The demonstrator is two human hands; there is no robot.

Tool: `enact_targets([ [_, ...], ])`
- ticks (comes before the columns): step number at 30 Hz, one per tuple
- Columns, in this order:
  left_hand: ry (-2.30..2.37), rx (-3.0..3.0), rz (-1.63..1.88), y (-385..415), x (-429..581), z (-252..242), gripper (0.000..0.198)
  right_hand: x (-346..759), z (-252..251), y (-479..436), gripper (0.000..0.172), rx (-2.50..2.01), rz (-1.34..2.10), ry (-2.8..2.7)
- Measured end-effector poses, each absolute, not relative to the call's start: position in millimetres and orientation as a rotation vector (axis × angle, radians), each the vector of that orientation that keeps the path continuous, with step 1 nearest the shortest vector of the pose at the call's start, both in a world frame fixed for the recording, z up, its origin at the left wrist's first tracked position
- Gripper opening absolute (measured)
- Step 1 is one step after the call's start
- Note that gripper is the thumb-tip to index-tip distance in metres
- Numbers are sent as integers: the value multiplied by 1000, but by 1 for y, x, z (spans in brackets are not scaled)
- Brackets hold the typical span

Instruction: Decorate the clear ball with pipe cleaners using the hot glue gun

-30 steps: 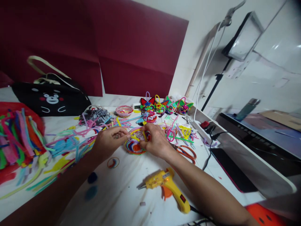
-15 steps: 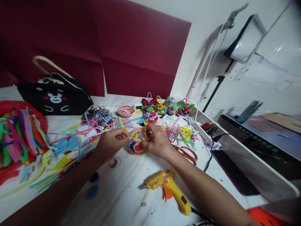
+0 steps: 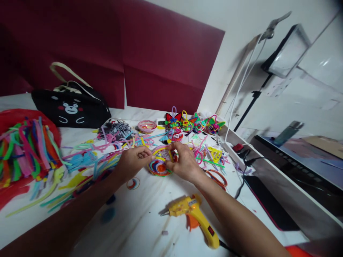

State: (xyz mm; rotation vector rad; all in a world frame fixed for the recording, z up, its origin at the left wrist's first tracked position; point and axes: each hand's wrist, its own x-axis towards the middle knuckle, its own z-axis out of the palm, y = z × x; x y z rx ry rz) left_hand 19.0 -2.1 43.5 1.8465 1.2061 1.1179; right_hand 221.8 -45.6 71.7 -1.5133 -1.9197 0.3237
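Note:
A round, colourful pipe-cleaner piece (image 3: pixel 158 167), with curved bands of orange, blue, white and yellow, is held just above the white table. My right hand (image 3: pixel 184 162) grips its right edge between thumb and fingers. At its upper left, my left hand (image 3: pixel 135 159) pinches a yellow pipe cleaner (image 3: pixel 157 151) along the rim; the fingertips partly hide the contact. A yellow glue gun (image 3: pixel 187 208) lies in front, its nozzle pointing left. Orange-handled scissors (image 3: pixel 218 179) rest beyond my right wrist. Left of the piece lies a small ring with coloured arcs (image 3: pixel 133 183).
Loose pipe cleaners (image 3: pixel 83 160) spread across the left, beside a red bag (image 3: pixel 55 132) full of them. Several finished animal-head ornaments (image 3: pixel 187 125) stand at the back near a pink bowl (image 3: pixel 147 126). A black bag (image 3: pixel 71 110) sits behind; a phone (image 3: pixel 270 201) lies right.
The whole view has shifted slightly, so things appear a little further right. Both hands keep their hold on the piece, with little visible movement.

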Motion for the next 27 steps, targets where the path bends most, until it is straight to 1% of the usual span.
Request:
enact_targets([
  [9, 1178, 1743, 1069, 8, 19, 37, 34, 223, 69, -44, 38, -1499, 328, -1914],
  [19, 1081, 1704, 984, 16, 14, 49, 27, 226, 68, -45, 38, -1513, 358, -1898],
  [27, 1074, 1653, 964, 24, 14, 48, 28, 227, 66, -41, 37, -1498, 379, -1878],
])
